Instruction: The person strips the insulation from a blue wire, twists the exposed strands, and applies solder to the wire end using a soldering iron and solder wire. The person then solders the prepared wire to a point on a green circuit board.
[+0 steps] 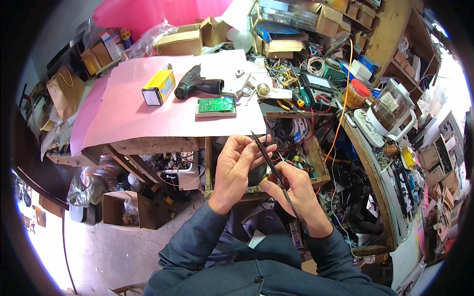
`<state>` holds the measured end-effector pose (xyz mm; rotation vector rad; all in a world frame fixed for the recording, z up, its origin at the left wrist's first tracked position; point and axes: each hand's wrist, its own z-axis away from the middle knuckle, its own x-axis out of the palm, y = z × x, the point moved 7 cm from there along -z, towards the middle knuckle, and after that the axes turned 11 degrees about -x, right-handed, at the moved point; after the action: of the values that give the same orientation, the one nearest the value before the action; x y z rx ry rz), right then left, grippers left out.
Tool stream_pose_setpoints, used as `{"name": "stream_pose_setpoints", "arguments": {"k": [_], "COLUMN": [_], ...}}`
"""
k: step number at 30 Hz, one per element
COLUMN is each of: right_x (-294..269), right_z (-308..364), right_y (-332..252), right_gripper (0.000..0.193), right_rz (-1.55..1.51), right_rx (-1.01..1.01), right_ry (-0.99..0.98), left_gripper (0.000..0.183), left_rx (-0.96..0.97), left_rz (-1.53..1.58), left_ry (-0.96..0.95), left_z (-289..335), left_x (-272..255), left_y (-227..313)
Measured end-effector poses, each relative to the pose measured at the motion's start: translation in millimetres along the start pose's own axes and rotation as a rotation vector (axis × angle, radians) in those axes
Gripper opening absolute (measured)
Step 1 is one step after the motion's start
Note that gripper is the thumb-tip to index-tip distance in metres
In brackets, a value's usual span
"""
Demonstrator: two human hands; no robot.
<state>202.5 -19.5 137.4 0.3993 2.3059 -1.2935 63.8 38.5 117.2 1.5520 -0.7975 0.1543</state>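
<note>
A long, slender black pointed thing (269, 161) slants between my two hands, in front of the table's near edge; its kind is not clear. My left hand (236, 166) pinches near its upper end with thumb and fingers. It runs down across my right hand (299, 192), whose fingers are curled, with the thumb bent toward the left hand. A dark rounded shape (257, 173) shows between the hands; I cannot tell whether it is held or lies behind them. Beyond the hands, a green circuit board (216, 104) rests on a pale casing on the pink-covered table (163, 121).
A black cordless drill (198, 84) and a yellow box (158, 88) stand on the pink sheet. Pliers (283, 104) and a multimeter (317, 88) lie at the right. Below is an open drawer (316, 170) of wires. An orange cord (344, 96) hangs down beside a glass jug (392, 106).
</note>
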Motion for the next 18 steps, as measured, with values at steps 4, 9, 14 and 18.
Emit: {"name": "stream_pose_setpoints", "arguments": {"k": [4, 9, 14, 18], "right_x": [1.7, 0.2, 2.1, 2.0], "right_z": [-0.8, -2.2, -2.2, -3.4], "right_y": [-0.9, -7.6, -7.8, -11.0], "right_gripper": [0.038, 0.034, 0.031, 0.033], "right_rz": [0.024, 0.075, 0.080, 0.068], "right_rx": [-0.030, -0.052, -0.069, -0.051], "right_ry": [0.007, 0.016, 0.004, -0.012], "left_gripper": [0.014, 0.014, 0.010, 0.010], "left_rx": [0.008, -0.002, -0.007, -0.002], "left_rz": [0.000, -0.012, 0.025, 0.023], "left_ry": [-0.010, 0.008, -0.016, -0.017], "left_z": [0.5, 2.3, 2.4, 2.9], "left_x": [-0.4, -1.3, -2.9, -3.8], "left_y": [-1.1, -0.3, -0.3, 0.1]}}
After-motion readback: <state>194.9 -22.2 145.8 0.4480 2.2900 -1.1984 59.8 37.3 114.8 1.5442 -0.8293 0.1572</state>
